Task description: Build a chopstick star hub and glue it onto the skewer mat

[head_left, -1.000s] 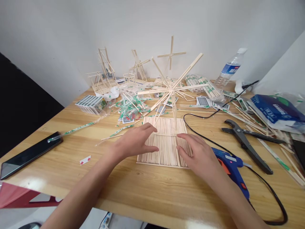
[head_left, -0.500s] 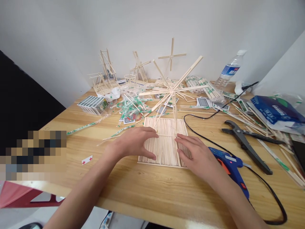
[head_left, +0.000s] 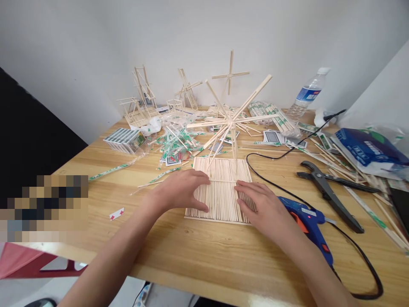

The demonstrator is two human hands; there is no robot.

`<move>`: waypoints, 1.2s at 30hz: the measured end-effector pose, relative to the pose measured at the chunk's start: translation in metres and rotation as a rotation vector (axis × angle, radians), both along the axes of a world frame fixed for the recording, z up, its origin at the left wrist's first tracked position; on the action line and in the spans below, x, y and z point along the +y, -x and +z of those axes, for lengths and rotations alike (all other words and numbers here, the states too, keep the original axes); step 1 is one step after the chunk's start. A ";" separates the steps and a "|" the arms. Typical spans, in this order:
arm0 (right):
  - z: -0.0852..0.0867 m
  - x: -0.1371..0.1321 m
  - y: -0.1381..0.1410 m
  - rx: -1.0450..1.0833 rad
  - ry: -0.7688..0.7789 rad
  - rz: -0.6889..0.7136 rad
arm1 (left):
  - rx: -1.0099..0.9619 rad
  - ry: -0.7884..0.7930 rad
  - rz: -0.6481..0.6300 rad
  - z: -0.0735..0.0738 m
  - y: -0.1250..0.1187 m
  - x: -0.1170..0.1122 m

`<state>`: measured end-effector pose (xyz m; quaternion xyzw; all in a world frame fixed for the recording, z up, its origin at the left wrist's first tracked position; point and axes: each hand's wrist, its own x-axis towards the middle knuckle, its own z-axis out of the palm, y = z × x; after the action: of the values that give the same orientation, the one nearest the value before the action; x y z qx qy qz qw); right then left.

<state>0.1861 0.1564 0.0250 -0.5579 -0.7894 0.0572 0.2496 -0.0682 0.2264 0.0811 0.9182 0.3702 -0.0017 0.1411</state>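
One thin crossbar [head_left: 223, 181] between fingers [head_left: 204, 181] of left hand [head_left: 182, 189] and right hand [head_left: 265, 204]

Both arms [head_left: 118, 251] reach forward, fingers [head_left: 198, 175] loosely curved.

A white-capped bottle [head_left: 308, 94] stands beyond a blue package [head_left: 367, 147].

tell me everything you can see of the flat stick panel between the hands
The panel is a four-sided mat of pale, wooden-looking sticks laid side by side, with a crosswise stick along its near edge. It lies flat on the table, a stick frame with radiating arms rising above it. The left hand and right hand partly cover it; fingertip contact is unclear.
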 end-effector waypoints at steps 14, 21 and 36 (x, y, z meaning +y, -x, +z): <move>0.000 -0.001 0.003 -0.022 0.020 -0.023 | 0.011 0.003 0.014 -0.001 0.000 0.000; 0.001 -0.001 0.005 -0.009 0.025 -0.043 | 0.000 0.011 0.021 -0.002 0.001 0.000; 0.001 0.000 0.003 0.036 -0.007 -0.101 | 0.010 0.054 0.002 0.001 0.002 0.000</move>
<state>0.1836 0.1562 0.0264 -0.5951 -0.7557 0.0518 0.2686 -0.0705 0.2267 0.0823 0.9136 0.3718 -0.0164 0.1639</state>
